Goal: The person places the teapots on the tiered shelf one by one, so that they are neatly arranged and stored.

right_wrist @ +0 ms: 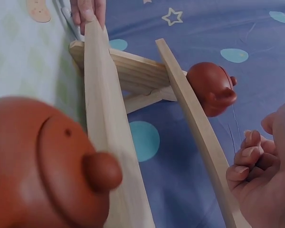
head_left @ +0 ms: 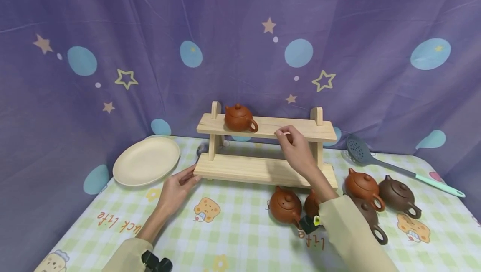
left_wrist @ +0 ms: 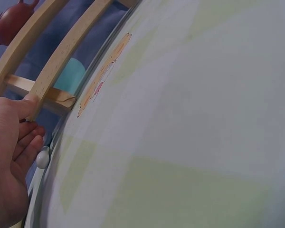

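My left hand (head_left: pixel 176 190) pinches the left end of a two-tier wooden rack (head_left: pixel 244 169) at its lower board, thumb on top and fingers beneath, as the left wrist view shows. A reddish-brown clay teapot (head_left: pixel 238 118) sits on the left part of the upper board, its handle toward the right. My right hand (head_left: pixel 294 146) hovers at the front edge of the upper board, right of that teapot. Its fingers (right_wrist: pixel 249 154) are loosely curled with nothing in them. Below my right forearm stand two more reddish-brown teapots (head_left: pixel 285 205), one partly hidden by the arm.
Right of the rack are another reddish-brown teapot (head_left: pixel 361 185) and two dark brown ones (head_left: pixel 397 193), one partly behind my sleeve. Beyond them lies a grey skimmer (head_left: pixel 358 151) with a mint handle. A cream oval plate (head_left: pixel 146 161) is at the left. A purple curtain (head_left: pixel 240 25) hangs behind.
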`<state>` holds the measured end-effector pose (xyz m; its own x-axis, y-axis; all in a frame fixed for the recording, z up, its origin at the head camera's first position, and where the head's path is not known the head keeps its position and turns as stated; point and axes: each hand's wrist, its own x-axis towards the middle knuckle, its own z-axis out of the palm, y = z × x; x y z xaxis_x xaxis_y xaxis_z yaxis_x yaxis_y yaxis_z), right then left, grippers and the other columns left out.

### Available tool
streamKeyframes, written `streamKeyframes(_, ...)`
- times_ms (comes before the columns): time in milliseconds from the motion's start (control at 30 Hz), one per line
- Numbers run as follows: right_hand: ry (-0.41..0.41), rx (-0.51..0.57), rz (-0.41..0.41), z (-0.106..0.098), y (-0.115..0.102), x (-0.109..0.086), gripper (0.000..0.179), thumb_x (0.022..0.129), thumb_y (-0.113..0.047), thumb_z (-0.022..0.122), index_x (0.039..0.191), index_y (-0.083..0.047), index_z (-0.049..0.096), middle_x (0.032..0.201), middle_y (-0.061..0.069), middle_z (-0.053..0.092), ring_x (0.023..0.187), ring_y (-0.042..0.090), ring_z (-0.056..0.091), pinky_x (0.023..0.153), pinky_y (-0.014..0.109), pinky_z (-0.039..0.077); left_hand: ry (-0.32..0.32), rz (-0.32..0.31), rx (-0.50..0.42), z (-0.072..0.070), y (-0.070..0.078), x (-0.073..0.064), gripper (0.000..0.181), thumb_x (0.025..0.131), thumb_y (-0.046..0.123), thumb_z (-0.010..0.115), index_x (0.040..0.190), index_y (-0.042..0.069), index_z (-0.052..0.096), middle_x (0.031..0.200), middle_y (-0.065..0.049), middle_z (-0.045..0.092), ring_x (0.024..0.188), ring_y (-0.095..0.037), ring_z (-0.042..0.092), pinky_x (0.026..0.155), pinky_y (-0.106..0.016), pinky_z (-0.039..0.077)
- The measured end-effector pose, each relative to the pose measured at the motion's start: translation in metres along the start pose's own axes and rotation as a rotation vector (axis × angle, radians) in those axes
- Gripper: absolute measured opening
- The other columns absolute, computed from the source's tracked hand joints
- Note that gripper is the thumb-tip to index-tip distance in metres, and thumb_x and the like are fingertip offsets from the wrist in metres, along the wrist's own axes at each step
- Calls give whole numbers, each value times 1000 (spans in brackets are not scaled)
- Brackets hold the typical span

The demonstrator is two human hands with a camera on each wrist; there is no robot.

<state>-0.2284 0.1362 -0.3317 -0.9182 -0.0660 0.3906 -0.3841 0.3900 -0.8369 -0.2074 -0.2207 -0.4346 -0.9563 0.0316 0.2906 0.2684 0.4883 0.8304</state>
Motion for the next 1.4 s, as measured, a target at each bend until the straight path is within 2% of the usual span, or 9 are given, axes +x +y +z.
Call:
streamKeyframes(333, 8, -30, -4, -24, 9, -23, 32, 112, -28, 50, 119, 0, 64, 74, 9, 57, 67, 24, 52, 57, 29, 43, 0, -13, 5, 1, 0, 0, 51, 99, 21, 75, 142, -1, 60, 129, -19, 69, 114, -31, 70, 94, -29, 58)
streamKeyframes(533, 16, -77, 29, -40, 13, -39, 36, 112, -35, 49, 121, -4, 65, 76, 13, 56, 66, 23, 50, 55, 31, 43, -6, -15, 12, 0, 0, 0, 51, 100, 22, 74, 143, -1, 59, 131, -19, 67, 115, -31, 69, 96, -31, 57)
streamKeyframes(833, 38, -116, 33, -62, 21, -63, 30, 112, -30, 51, 114, -3, 63, 69, 6, 52, 53, 16, 43, 49, 30, 39, -8, -8, 2, 0, 0, 0, 52, 100, 23, 73, 143, -1, 59, 132, -19, 67, 116, -32, 69, 96, -29, 57)
streamKeyframes(1100, 52, -118, 44, -76, 27, -82, 28, 111, -23, 52, 120, 1, 63, 70, 4, 51, 53, 14, 41, 45, 29, 37, -5, -11, 7, -1, 0, -1, 52, 101, 25, 72, 144, -1, 58, 132, -19, 67, 115, -32, 69, 95, -26, 57)
streamKeyframes(1400, 91, -226, 54, -95, 33, -107, 27, 112, -26, 52, 120, -4, 65, 69, 5, 53, 58, 18, 48, 50, 29, 39, -11, 1, 11, -1, 1, 0, 51, 101, 25, 71, 144, -1, 59, 132, -19, 67, 117, -32, 68, 96, -31, 57)
